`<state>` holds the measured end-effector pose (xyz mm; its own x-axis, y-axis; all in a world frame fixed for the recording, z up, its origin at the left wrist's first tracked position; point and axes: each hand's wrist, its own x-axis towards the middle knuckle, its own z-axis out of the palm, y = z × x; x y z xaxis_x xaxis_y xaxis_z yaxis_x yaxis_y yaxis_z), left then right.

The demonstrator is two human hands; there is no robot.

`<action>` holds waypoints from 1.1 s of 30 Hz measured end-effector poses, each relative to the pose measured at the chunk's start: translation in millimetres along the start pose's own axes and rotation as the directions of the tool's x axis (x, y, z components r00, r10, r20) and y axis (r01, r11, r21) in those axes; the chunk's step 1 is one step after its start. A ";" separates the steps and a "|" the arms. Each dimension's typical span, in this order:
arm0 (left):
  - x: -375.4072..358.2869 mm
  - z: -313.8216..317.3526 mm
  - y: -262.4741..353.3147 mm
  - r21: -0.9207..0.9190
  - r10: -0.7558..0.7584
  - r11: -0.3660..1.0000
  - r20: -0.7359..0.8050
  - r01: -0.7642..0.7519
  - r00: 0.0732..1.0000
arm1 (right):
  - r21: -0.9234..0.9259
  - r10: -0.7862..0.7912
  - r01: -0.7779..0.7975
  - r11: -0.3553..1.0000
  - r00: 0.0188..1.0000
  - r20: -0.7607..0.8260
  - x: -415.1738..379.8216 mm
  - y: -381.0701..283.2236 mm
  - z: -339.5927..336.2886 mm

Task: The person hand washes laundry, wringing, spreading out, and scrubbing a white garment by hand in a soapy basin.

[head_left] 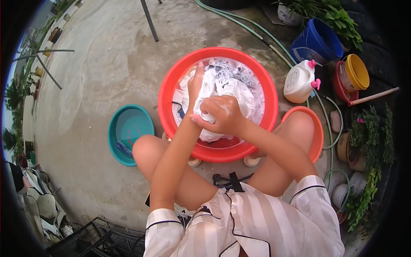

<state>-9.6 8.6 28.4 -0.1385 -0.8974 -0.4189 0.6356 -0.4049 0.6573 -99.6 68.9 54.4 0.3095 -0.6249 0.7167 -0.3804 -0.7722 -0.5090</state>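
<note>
A wet white garment (pixel 235 90) lies bunched in a red basin (pixel 168 81) of sudsy water. My right hand (pixel 222 115) is closed in a fist around a fold of it, pressed close to my left wrist. My left hand (pixel 196 83) points away from me over the basin, its thumb upright and the white cloth gripped against its palm side. The cloth hides most of the left fingers. Foam (pixel 252 79) floats along the basin's right side, and some darker fabric shows under the water.
A teal basin (pixel 112 143) with water stands left; an orange basin (pixel 317 143) is by my right knee. To the right are a white detergent jug (pixel 296 83) with pink caps, a blue bucket (pixel 306 45), a yellow bucket (pixel 359 70), a green hose (pixel 257 32) and potted plants.
</note>
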 end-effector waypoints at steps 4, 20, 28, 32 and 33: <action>-18.3 6.8 -8.8 -0.021 0.076 0.997 0.220 -0.074 0.972 | -0.036 0.236 -0.245 0.969 0.957 -0.168 7.8 14.5 -4.6; 16.3 -16.9 -10.5 -0.036 0.052 0.998 0.111 -0.048 0.992 | -0.107 -0.115 0.125 0.986 0.989 0.095 1.0 9.0 -2.8; -31.2 29.6 -11.0 0.092 0.056 0.994 0.104 -0.066 0.993 | 0.148 0.611 -0.597 0.788 0.735 -0.293 24.6 51.3 -13.1; -35.2 30.5 -5.1 0.245 0.073 0.962 0.198 -0.122 0.977 | 0.353 0.722 -0.632 0.690 0.634 -0.276 27.0 66.1 -23.0; -37.2 30.2 -0.8 0.296 0.062 0.947 0.211 -0.124 0.976 | 0.407 0.734 -0.618 0.673 0.625 -0.265 27.8 68.0 -25.5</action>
<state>-27.9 37.1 62.4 -0.2556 -0.9376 -0.2356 0.3941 -0.3236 0.8602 -139.1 2.0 51.9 -0.3168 -0.9271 0.2005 -0.0920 -0.1804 -0.9793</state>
